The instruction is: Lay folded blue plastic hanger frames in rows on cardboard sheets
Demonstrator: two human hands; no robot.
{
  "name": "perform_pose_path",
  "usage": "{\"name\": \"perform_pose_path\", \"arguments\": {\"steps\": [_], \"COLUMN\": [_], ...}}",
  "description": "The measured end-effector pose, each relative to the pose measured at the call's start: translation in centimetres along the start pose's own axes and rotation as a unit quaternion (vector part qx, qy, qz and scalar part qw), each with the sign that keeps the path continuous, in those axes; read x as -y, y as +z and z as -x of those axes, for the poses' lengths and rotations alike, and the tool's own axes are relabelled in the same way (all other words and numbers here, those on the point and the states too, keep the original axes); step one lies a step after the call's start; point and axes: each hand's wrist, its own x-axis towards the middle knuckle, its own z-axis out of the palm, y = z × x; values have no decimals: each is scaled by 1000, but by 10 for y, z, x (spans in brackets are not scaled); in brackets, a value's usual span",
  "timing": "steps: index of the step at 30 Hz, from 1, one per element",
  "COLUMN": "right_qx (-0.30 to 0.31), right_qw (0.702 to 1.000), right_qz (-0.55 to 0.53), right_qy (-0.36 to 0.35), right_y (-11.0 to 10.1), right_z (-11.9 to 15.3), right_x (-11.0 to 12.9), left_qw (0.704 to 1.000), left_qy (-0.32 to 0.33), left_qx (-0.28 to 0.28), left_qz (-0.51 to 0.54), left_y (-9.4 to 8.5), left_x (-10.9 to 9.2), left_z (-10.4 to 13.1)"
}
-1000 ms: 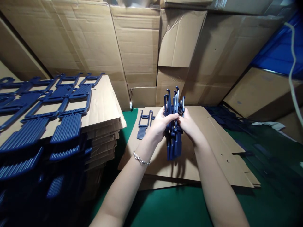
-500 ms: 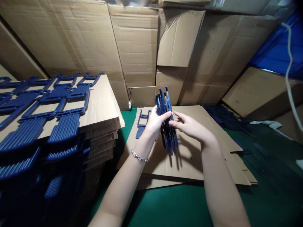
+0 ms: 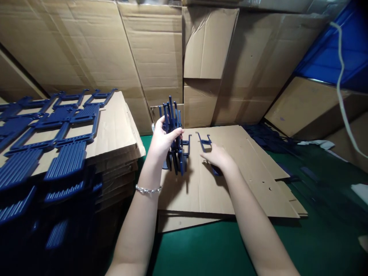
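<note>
Upright in my left hand point(image 3: 162, 140) is a bundle of several dark blue plastic frames point(image 3: 174, 145), with my thumb across the near side and my fingers behind. My right hand point(image 3: 219, 156) is low over the cardboard sheet point(image 3: 244, 184), gripping a single blue plastic frame point(image 3: 204, 142). Its thin arms show beyond my fingers and its ribbed end below my palm; the middle is hidden by the hand. Another blue frame point(image 3: 186, 145) lies on the cardboard, partly covered by the bundle.
At left rises a stack of cardboard layers point(image 3: 115, 153) with blue frames point(image 3: 69, 153) spread over it, some overhanging its edge. Cardboard boxes point(image 3: 155, 50) wall off the back. More dark frames point(image 3: 264, 149) lie at right on the green table point(image 3: 201, 249). A pale cable point(image 3: 342, 73) hangs at right.
My right hand has parted from the bundle and moved down to the cardboard with one frame. My left hand has shifted left with the rest of the bundle. The view has turned slightly.
</note>
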Motion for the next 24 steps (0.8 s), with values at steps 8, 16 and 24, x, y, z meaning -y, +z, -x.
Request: {"name": "perform_pose_path", "arguments": {"steps": [8, 16, 24], "right_qx": [80, 141, 52], "right_qw": [989, 972, 985], "right_qz": [128, 155, 117], "right_qy": [-3, -107, -113], "right_y": [14, 17, 53], "right_z": [5, 16, -8], "right_x": [4, 23, 14], "left_qw": [999, 995, 992], "left_qy": [30, 34, 52], "left_qx": [-35, -67, -71], "left_qz": [-18, -67, -91], "left_y": [-10, -5, -7], "left_x": [4, 1, 6], "left_z": [-6, -4, -7]}}
